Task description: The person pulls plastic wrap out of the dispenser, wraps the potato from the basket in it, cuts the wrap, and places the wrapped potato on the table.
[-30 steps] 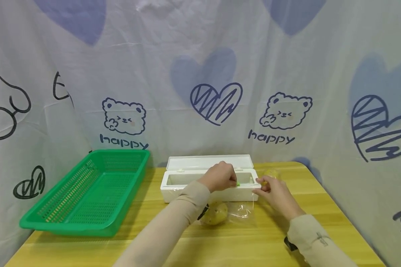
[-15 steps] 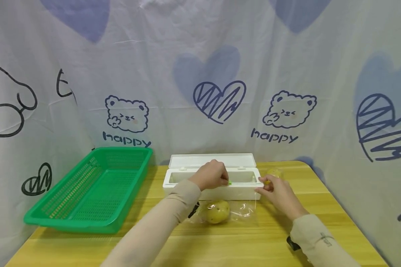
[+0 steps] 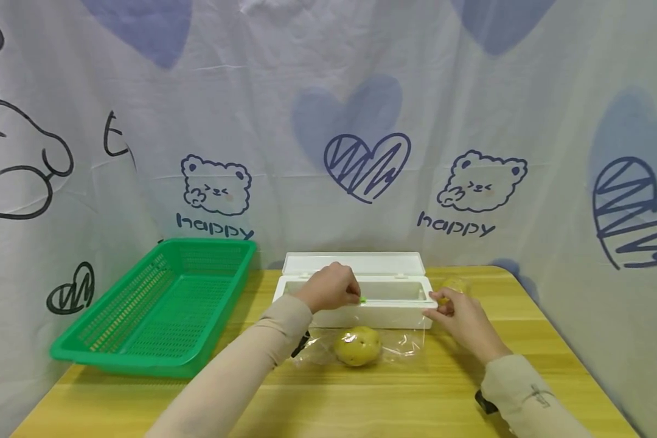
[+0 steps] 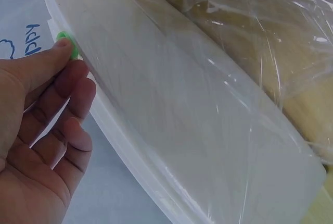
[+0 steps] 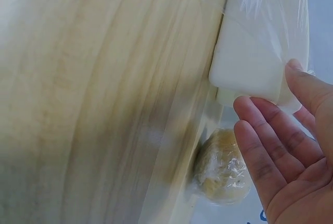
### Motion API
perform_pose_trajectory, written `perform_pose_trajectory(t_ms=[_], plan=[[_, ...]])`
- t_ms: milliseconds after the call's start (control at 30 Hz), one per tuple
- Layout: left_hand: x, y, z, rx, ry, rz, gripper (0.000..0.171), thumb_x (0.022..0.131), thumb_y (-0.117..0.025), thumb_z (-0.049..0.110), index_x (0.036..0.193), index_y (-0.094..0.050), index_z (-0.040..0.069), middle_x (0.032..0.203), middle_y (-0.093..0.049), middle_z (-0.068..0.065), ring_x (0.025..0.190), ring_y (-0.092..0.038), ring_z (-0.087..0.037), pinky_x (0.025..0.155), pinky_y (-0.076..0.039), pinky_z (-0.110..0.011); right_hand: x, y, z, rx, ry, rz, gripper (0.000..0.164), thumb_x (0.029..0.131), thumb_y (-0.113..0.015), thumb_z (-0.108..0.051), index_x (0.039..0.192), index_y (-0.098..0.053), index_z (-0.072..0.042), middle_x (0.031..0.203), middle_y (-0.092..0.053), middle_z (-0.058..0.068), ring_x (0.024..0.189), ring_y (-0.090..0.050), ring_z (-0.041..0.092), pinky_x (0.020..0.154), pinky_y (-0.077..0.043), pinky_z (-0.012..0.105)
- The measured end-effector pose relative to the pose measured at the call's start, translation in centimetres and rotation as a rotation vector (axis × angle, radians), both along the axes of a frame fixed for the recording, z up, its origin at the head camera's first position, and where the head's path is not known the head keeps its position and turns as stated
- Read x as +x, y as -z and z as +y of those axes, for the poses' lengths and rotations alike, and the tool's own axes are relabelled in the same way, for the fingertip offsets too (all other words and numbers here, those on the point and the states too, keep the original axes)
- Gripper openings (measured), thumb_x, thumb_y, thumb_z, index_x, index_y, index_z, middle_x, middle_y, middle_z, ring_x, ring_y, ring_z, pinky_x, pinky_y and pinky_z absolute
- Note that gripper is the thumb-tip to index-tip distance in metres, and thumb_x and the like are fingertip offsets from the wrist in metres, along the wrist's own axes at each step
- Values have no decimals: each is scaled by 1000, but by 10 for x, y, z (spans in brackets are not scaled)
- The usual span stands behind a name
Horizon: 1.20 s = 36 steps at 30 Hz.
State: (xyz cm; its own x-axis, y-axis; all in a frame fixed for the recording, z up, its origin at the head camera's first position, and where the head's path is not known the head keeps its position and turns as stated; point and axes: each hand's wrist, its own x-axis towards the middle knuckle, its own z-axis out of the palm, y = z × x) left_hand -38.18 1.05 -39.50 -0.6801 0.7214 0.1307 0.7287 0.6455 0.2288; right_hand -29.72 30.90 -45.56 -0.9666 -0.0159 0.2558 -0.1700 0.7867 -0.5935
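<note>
A white plastic wrap dispenser point(image 3: 372, 316) stands on the table with its lid raised at the back. My left hand point(image 3: 331, 289) pinches a small green slide cutter point(image 4: 70, 46) on the dispenser's front rim between thumb and forefinger. At the dispenser's right end, my right hand point(image 3: 465, 319) grips the corner, its thumb point(image 5: 294, 65) on the rim and its fingers by the end wall. Clear plastic wrap point(image 3: 405, 344) drapes down the front onto the table. A potato point(image 3: 358, 347) lies on that wrap, in front of the dispenser.
A green plastic basket point(image 3: 197, 322) stands at the left of the wooden table point(image 3: 328, 401). A potato in plastic wrap point(image 5: 223, 169) lies beyond the dispenser's right end, partly behind my right hand. A printed curtain point(image 3: 285, 201) hangs close behind the table.
My left hand has slid leftward along the dispenser's rim with the green slide cutter, and the potato in front shows more fully. My right hand keeps its hold on the right end.
</note>
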Motion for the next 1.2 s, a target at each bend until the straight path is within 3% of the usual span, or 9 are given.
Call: perform_pose_trajectory(t_ms=[433, 833, 1000, 1200], plan=[[0, 0, -6, 12, -11, 2, 9, 95, -83, 18, 86, -86, 19, 88, -83, 5, 77, -71, -8, 79, -63, -32, 0, -1, -1, -5, 4, -24, 39, 98, -81, -26, 127, -70, -3, 105, -79, 13, 94, -74, 23, 88, -63, 47], [0, -1, -18, -4, -20, -16, 6, 97, -82, 20, 93, -87, 18, 94, -84, 4, 81, -75, -9, 80, -63, -29, 1, -1, -2, -7, 2, -32, 40, 97, -81, -27, 128, -69, -4, 105, -80, 13, 94, -73, 23, 87, -63, 47], [-1, -2, -27, -9, -11, 8, 7, 96, -82, 18, 92, -87, 16, 92, -83, 2, 83, -76, -12, 83, -64, -32, 0, -1, -2, 4, -4, -16, 40, 98, -81, -28, 128, -70, -4, 105, -80, 13, 94, -74, 24, 87, -63, 48], [-2, -2, -45, -22, -50, 3, 7, 96, -83, 17, 91, -87, 17, 91, -83, 3, 82, -75, -11, 82, -64, -33, 1, 0, 0, 11, -7, -6, 40, 98, -81, -28, 127, -69, -4, 106, -80, 14, 96, -75, 26, 87, -63, 49]])
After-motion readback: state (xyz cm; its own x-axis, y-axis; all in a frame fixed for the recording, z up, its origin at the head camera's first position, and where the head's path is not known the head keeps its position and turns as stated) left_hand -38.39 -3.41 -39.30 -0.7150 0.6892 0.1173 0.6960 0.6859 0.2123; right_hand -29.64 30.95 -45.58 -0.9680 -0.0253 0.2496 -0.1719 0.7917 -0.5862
